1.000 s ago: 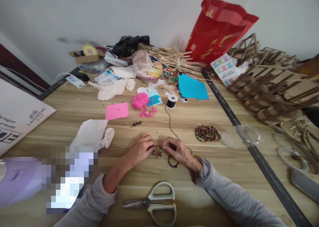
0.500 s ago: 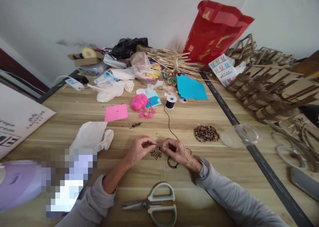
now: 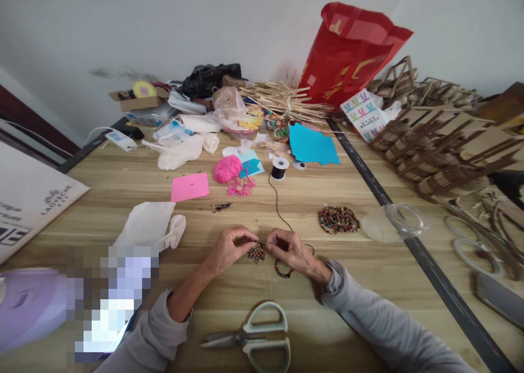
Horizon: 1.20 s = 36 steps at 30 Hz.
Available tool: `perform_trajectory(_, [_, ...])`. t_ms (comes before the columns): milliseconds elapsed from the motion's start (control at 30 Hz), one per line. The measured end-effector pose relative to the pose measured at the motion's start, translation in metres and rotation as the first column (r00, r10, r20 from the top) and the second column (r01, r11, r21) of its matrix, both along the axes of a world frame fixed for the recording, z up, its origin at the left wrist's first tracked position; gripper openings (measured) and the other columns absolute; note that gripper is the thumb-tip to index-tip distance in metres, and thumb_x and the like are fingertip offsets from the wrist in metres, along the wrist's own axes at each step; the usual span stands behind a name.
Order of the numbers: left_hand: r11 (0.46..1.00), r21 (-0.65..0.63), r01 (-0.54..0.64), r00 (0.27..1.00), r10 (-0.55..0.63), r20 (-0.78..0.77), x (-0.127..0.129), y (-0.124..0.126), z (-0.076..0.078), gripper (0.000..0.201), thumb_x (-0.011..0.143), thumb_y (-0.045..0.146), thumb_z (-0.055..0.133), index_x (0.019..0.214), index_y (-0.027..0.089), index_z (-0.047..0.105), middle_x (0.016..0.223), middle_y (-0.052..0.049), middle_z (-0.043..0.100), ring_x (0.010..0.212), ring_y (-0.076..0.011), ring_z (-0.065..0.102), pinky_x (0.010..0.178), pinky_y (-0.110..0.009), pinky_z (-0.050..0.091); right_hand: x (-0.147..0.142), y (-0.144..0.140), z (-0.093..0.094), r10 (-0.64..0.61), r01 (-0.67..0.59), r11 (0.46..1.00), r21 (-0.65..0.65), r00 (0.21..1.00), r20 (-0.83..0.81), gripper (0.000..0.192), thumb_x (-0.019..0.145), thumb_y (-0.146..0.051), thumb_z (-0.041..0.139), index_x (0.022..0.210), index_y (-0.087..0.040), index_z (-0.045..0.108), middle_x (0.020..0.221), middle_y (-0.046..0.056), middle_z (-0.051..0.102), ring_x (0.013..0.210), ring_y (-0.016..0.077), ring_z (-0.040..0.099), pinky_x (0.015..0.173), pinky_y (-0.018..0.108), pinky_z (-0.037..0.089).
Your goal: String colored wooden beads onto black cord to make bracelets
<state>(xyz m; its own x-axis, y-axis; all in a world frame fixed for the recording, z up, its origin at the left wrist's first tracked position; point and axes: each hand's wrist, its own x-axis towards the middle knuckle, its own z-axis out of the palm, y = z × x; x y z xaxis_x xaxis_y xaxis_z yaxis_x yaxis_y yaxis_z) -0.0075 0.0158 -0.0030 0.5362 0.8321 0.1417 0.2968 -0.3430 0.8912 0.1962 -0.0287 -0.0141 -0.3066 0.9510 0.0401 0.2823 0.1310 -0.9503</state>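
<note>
Low in the middle of the frame we see the left hand [image 3: 227, 249] with thumb and fingertips pinched together, its tips right above a small heap of multicoloured beads [image 3: 256, 252] lying on the pale wood-grain table [image 3: 327, 313]; whether a bead sits in that pinch we cannot tell. Just to the right, the right hand [image 3: 290, 250] is curled with its fingers clenched on a thin black cord [image 3: 277, 201], which runs up the frame to a black spool with a white rim [image 3: 280, 168] above the centre. Under the right hand lies a short strung loop of coloured beads [image 3: 282, 272], partly hidden by the palm. A larger flat pile of mixed beads [image 3: 339, 219] rests to the right of centre, and beside it, further right, a clear round plastic lid [image 3: 396, 222]. At the bottom centre lie grey-handled scissors [image 3: 256, 337], well apart from both hands. Left of centre we see a crumpled white cloth [image 3: 151, 225], above it a pink paper square [image 3: 190, 187], and a ball of pink yarn [image 3: 227, 169] near the spool.
</note>
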Motion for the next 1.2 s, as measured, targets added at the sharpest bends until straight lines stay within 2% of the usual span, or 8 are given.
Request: perform_trajectory(1200, [0.998, 0.031, 0.053, 0.998, -0.054, 0.042, 0.0022, -0.0016, 0.0044, 0.005, 0.077, 0.015, 0.065, 0.078, 0.014, 0.070, 0.077, -0.005, 0.069, 0.076, -0.0163, 0.064, 0.072, -0.027, 0.050, -0.0014, 0.0011, 0.0024, -0.011, 0.010, 1.000, 0.013, 1.000, 0.023, 0.018, 0.084, -0.031, 0.056, 0.075, -0.015, 0.057, 0.060, -0.002, 0.050, 0.053, 0.0090, 0.042, 0.049, 0.020, 0.034])
